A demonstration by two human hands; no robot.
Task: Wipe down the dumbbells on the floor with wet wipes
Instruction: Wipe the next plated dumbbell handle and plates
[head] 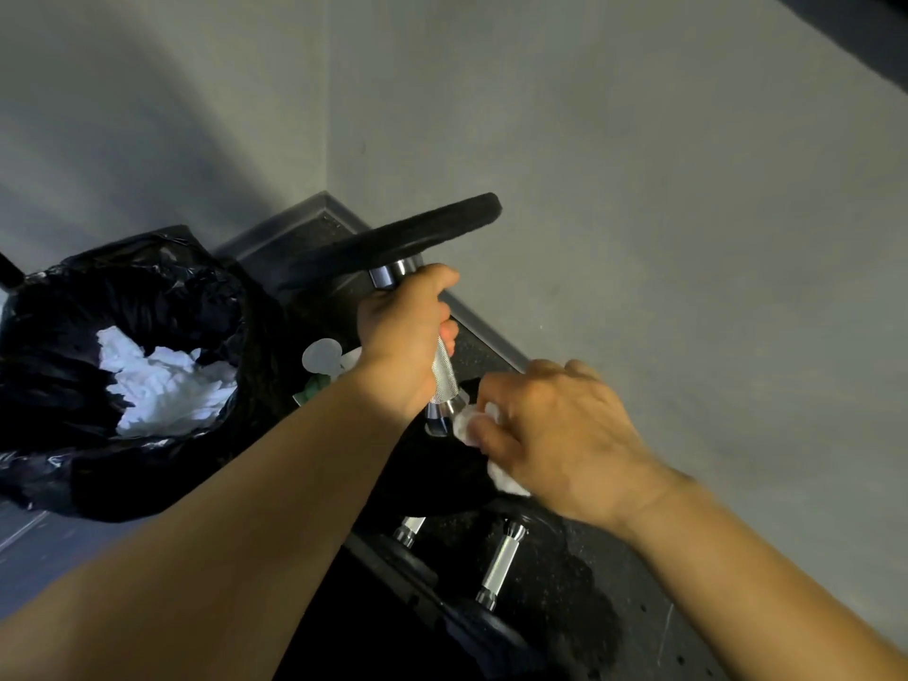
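My left hand (403, 336) grips the knurled chrome handle of a black dumbbell (393, 238) and holds it lifted, tilted with one black head toward the wall corner. My right hand (550, 435) pinches a white wet wipe (469, 422) and presses it against the nearer black head, just beside the handle's chrome collar. Part of the wipe sticks out below my palm. Two more dumbbells lie on the dark floor under my arms, one with its chrome handle (498, 562) in plain sight, the other (410, 530) mostly covered.
A bin lined with a black bag (73, 312) stands at the left and holds crumpled white wipes (157, 385). A wet-wipe pack with a round lid (322, 356) lies between the bin and my left wrist. Grey walls meet in a corner behind the dumbbell.
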